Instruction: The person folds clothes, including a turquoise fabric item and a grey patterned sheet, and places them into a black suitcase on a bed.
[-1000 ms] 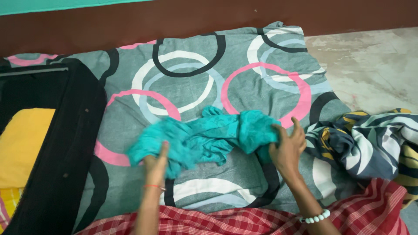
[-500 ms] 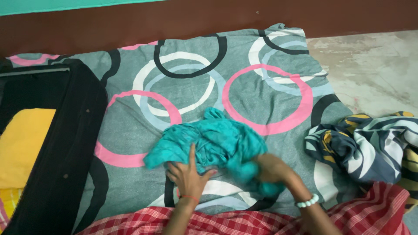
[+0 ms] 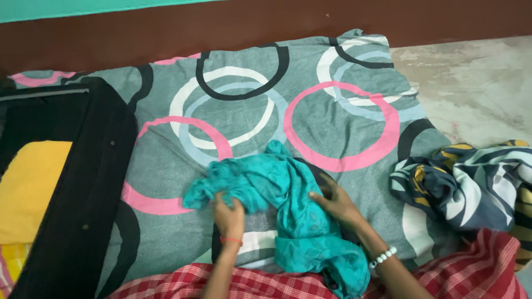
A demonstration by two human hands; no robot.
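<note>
A crumpled teal cloth [image 3: 288,213] lies on a grey bedsheet [image 3: 238,116] printed with pink, white and black rings. My left hand [image 3: 229,216] grips the cloth's left bunch, fingers curled into the fabric. My right hand [image 3: 335,202] presses flat on the cloth's right side, fingers spread; a white bead bracelet sits on that wrist. The cloth's lower end drapes toward my red checked lap [image 3: 266,282].
An open black suitcase [image 3: 83,188] with a yellow garment [image 3: 30,188] inside lies at the left. A dark blue, white and yellow patterned cloth [image 3: 465,185] is heaped at the right. Bare stone floor [image 3: 476,83] shows at the upper right, with a brown wall band behind.
The teal cloth was stretched wide between both hands, then gathered together. Now its right part hangs down toward my lap, my left hand grips the left bunch and my right hand lies on it.
</note>
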